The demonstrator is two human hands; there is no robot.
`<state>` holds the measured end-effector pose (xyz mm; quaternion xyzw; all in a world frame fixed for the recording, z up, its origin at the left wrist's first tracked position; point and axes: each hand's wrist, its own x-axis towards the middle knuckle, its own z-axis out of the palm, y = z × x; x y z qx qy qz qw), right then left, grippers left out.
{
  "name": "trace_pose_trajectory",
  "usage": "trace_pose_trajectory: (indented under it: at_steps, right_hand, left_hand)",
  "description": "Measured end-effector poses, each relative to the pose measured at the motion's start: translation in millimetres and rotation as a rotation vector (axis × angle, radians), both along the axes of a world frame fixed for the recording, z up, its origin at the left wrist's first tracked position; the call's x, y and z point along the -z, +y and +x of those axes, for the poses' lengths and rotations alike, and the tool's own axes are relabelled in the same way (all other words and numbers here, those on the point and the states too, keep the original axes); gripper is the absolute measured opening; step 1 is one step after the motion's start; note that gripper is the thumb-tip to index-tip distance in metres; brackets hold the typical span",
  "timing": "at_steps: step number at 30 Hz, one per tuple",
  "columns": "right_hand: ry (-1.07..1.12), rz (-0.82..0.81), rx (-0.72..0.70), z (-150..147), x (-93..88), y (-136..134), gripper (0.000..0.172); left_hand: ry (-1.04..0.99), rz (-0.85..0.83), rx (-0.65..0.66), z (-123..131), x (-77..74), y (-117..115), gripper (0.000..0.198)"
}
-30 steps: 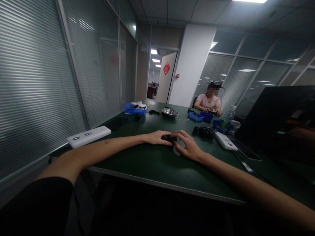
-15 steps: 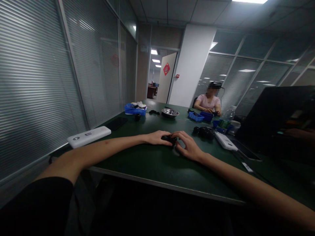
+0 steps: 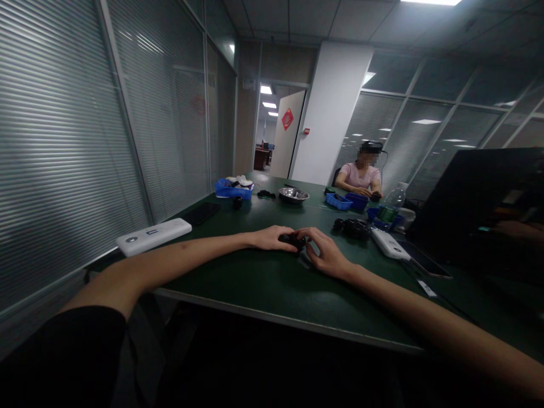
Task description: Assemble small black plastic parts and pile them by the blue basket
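Over the green table (image 3: 255,283), my left hand (image 3: 272,238) is closed around a small black part (image 3: 299,242), thumb in front and fingers behind. The part is dark and mostly covered, so its exact kind does not show. From the right, my right hand (image 3: 327,252) curls its fingertips against the same part's right end, thumb and index finger bent toward it. Several black parts (image 3: 355,228) lie in a cluster to the right of my right hand.
A white power bank (image 3: 155,236) and a dark phone (image 3: 202,213) lie left. Farther back are a blue basket (image 3: 233,191), a metal bowl (image 3: 294,196) and blue trays (image 3: 338,202). A bottle (image 3: 393,207) and black monitor (image 3: 476,209) stand right. A co-worker (image 3: 360,174) sits across.
My right fingers have shifted slightly around the black part's right end. My left hand stays in place. The co-worker's hands have moved a little.
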<state>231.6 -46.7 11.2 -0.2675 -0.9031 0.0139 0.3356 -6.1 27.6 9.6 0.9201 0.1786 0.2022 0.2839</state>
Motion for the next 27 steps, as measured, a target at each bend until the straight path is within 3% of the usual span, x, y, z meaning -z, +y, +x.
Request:
trace_pose_trajectory:
  at_steps: [20,27]
  right_hand:
    - [0.008,-0.035,-0.064,0.5,-4.2,-4.2,0.042]
    - [-0.040,0.002,0.026,0.4,-2.9,-3.0,0.037]
  left_hand:
    - [0.018,0.007,-0.031,0.8,0.7,0.3,0.051]
    - [-0.003,0.021,-0.018,0.7,0.7,-0.9,0.051]
